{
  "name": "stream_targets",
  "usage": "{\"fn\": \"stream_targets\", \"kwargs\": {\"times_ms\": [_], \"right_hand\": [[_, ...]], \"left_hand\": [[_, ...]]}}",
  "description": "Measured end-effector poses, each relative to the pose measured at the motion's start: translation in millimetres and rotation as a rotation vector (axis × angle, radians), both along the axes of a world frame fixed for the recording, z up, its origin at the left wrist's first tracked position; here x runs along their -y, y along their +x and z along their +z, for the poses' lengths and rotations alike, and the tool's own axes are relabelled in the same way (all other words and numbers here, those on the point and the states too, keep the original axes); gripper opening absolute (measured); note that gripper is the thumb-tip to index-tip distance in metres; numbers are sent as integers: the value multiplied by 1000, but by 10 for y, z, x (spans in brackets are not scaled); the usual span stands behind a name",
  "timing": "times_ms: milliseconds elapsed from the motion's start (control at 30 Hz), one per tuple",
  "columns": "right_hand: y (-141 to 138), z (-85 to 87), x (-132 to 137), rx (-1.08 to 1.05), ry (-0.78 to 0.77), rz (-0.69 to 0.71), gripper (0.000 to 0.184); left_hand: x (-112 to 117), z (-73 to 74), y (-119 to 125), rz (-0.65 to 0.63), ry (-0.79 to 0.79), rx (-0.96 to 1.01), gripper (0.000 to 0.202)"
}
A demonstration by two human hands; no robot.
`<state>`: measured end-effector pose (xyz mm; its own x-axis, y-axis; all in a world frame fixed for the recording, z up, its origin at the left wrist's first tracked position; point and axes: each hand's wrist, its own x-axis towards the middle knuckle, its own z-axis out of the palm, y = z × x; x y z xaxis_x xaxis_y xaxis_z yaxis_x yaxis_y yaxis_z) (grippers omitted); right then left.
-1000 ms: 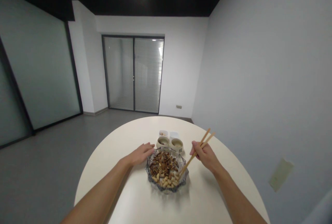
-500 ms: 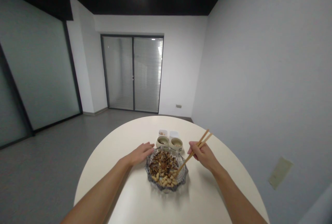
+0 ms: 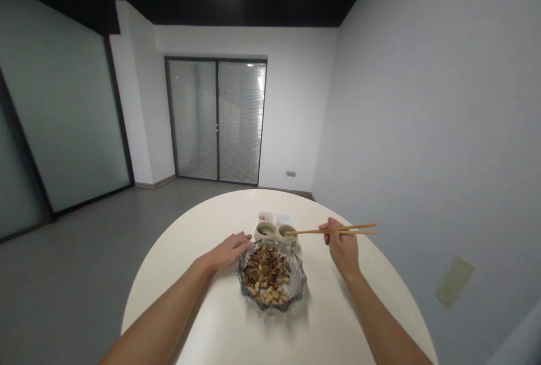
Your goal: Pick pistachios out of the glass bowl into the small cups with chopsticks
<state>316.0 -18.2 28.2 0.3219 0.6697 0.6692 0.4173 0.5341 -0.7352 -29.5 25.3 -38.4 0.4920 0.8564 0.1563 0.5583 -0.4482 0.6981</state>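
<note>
My right hand [image 3: 341,245] grips a pair of wooden chopsticks [image 3: 310,232] held nearly level. Their tips reach into the right-hand small cream bowl [image 3: 292,240]; whether they pinch a peanut there is too small to tell. My left hand [image 3: 231,249] lies flat, fingers stretched out, at the rear left rim of a scalloped glass bowl [image 3: 301,283]. Inside that bowl are dark striped sunflower seeds [image 3: 266,263] at the back and unshelled peanuts [image 3: 267,294] in front. A second small cream bowl [image 3: 260,236] stands beside the first, with something dark in it.
Behind the small bowls sit two white square dishes, the left dish [image 3: 262,214] with small reddish bits and the right dish [image 3: 283,218]. All stand on a round white table [image 3: 203,320]. A white wall [image 3: 422,128] rises at the right.
My right hand has swung the chopsticks from the peanuts in the glass bowl up to the right small bowl, turning them from slanted to nearly level. My left hand has stayed put.
</note>
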Motion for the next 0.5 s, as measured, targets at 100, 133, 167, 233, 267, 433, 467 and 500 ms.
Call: {"fn": "stream_targets", "kwargs": {"times_ms": [100,133,167,233,267,433,467,500], "right_hand": [[2,-23,-15,20,-14,-20,78],[5,-34,-25,22,-22,-21,78],[11,-46,-36,22,-30,-18,79],[27,-70,-63,25,-46,-2,79],[36,-79,-76,29,-52,10,79],[81,-66,-97,6,-44,13,79],[85,-53,-88,-16,-36,7,79],[84,-39,-76,-38,-27,8,80]], "left_hand": [[6,11,9,-1,6,-6,71],[8,16,12,2,7,-10,72],[10,21,14,4,7,-16,73],[14,31,17,3,4,-32,74],[16,36,17,0,4,-37,75],[26,48,18,-5,9,-19,72],[29,49,18,-2,8,-15,71],[32,50,19,0,7,-14,70]]}}
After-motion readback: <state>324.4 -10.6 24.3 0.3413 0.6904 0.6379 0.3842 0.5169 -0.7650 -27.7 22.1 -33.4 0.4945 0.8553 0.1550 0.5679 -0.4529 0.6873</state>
